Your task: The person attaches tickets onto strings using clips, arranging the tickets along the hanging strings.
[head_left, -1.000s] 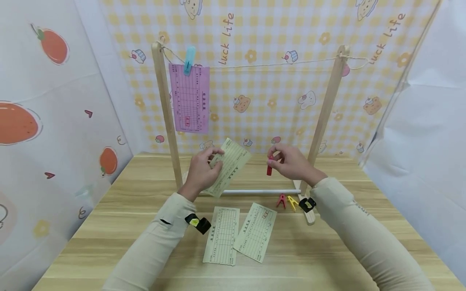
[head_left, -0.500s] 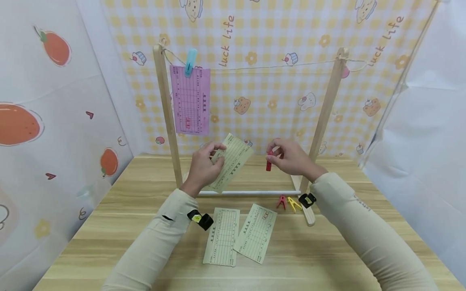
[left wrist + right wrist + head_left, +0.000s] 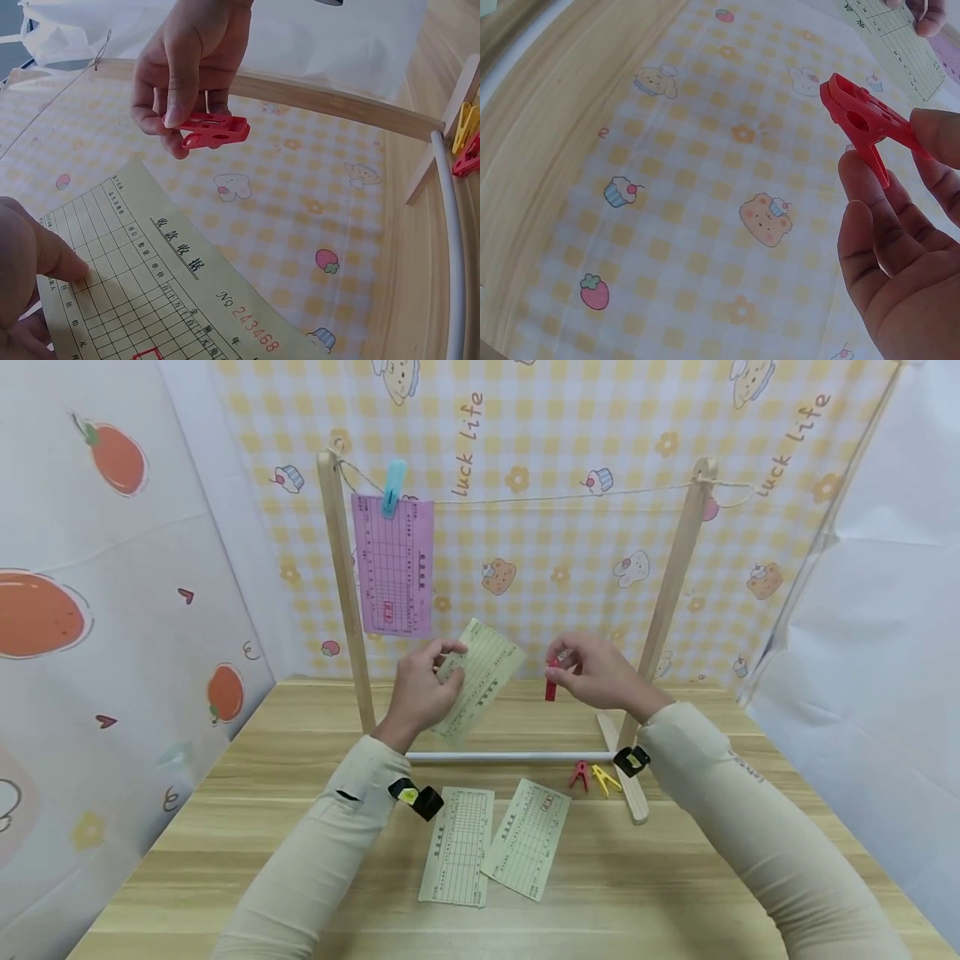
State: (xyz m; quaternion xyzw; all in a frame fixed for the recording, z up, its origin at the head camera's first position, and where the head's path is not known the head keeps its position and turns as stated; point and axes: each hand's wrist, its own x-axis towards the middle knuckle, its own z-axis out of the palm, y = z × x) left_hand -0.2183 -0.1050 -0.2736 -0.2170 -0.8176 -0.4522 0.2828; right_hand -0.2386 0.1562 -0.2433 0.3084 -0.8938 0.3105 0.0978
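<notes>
My left hand (image 3: 427,687) pinches a pale yellow receipt slip (image 3: 483,677) between thumb and fingers, tilted in the air under the string. To its right, my right hand (image 3: 596,670) grips a red clothespin (image 3: 551,681) by its handles. In the right wrist view the red clothespin (image 3: 862,120) sits between thumb and fingers, its jaws together and pointing away from the palm. A pink slip (image 3: 393,564) hangs at the left of the string under a light blue clothespin (image 3: 392,489). Two more pale yellow slips (image 3: 457,847) lie on the table, their edges meeting.
A string (image 3: 555,496) runs between two wooden posts (image 3: 671,593), (image 3: 348,602) joined low down by a white rod (image 3: 517,756). By the right foot (image 3: 633,785) lie a red clothespin (image 3: 580,774) and a yellow clothespin (image 3: 606,780). A checked cloth backs the wooden table (image 3: 300,827).
Both hands have risen somewhat toward the string, carrying the receipt slip and the red clothespin. The hung pink slip and the things on the table stay where they were.
</notes>
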